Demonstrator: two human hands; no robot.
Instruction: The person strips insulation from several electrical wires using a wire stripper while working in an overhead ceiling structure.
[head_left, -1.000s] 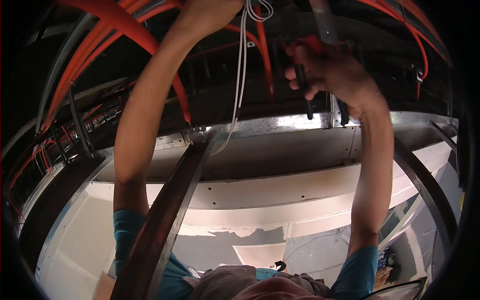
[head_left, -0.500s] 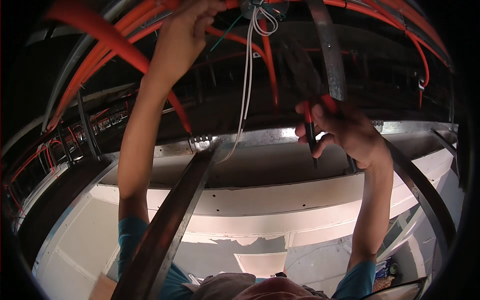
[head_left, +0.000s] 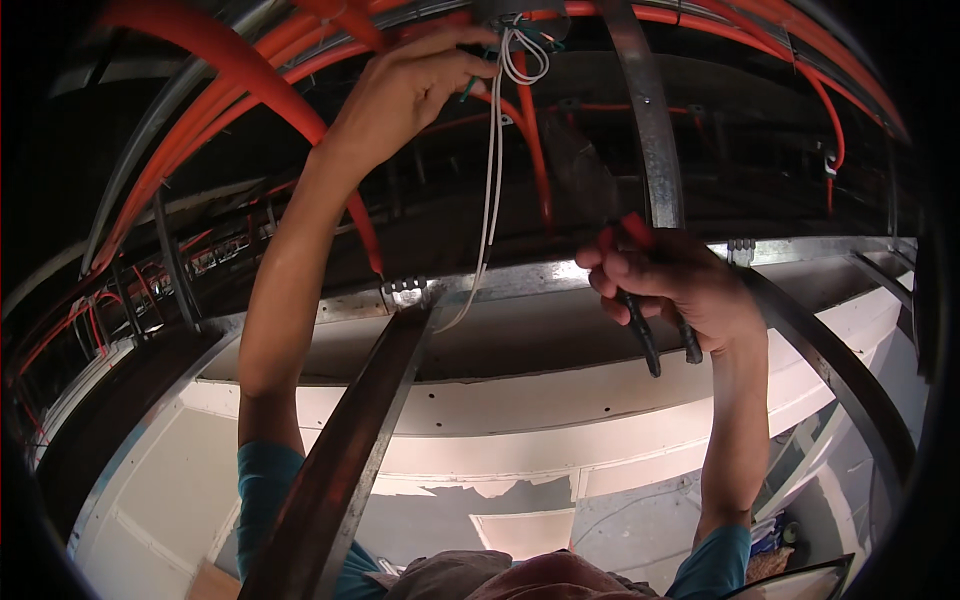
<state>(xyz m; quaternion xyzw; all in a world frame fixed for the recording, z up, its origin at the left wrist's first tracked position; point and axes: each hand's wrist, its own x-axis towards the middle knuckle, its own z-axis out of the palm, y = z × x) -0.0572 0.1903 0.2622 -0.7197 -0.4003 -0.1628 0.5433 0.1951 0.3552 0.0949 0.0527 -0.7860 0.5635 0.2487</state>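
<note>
Up at the round grey junction box (head_left: 522, 14), my left hand (head_left: 415, 90) has its fingers closed round a short green wire (head_left: 467, 92), whose end sticks out below them. A bundle of white wires (head_left: 497, 130) comes out of the box in a loop beside my fingertips, and its long ends hang down. My right hand (head_left: 690, 290) grips a pair of pliers (head_left: 640, 335) with red and black handles, lower and to the right of the box. The pliers' dark jaws point up and left, touching nothing; against the dark background they are hard to make out.
Orange conduits (head_left: 235, 75) run across the ceiling void at the upper left and upper right. A metal strut (head_left: 650, 120) hangs right of the box. A steel channel (head_left: 345, 440) slants up between my arms, meeting a metal rail (head_left: 530, 278). Below lies a pale ceiling panel (head_left: 520, 405).
My left hand has moved right, from the orange conduit to the green wire by the white loop. The pliers in my right hand have shifted slightly left and down, with the handles turned.
</note>
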